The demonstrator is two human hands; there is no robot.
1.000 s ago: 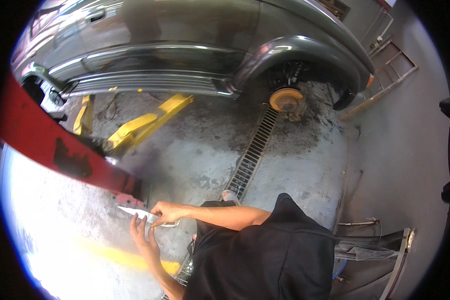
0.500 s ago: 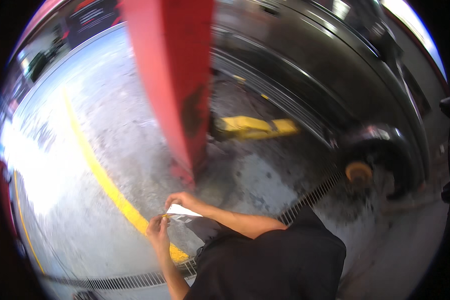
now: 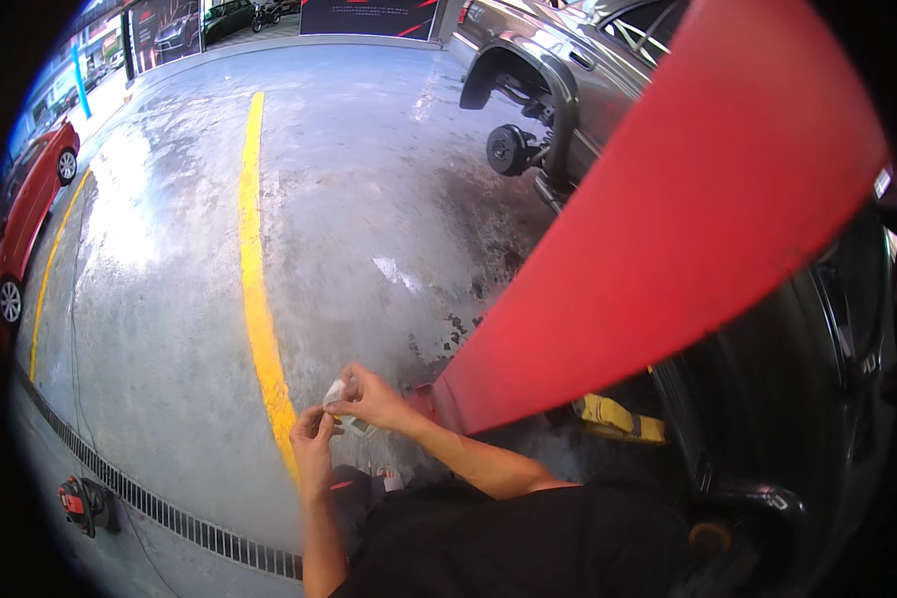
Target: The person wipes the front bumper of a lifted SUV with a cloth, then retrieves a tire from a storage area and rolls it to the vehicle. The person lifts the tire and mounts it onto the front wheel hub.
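Low in the middle of the head view, my two hands meet over a small white packet [image 3: 335,391], which looks like paper or thin plastic with a see-through part below. My right hand [image 3: 367,399] pinches it between thumb and fingers. Fingertips of my left hand [image 3: 314,435] are pressed together at its lower left edge, close against the right thumb. The fingers cover much of the packet, so its contents cannot be made out.
A red lift post [image 3: 658,229] slants up close on my right, a yellow lift arm [image 3: 618,417] at its foot. Beyond stands a dark car with a bare wheel hub [image 3: 508,149]. A yellow floor line [image 3: 253,249], drain grate [image 3: 169,508], black-and-red machine [image 3: 85,503] and red car [image 3: 32,204] lie leftward.
My view has swung left, so the post now leans across the right side and the red car shows more fully. The packet now stands more upright between my fingers and shows less white.
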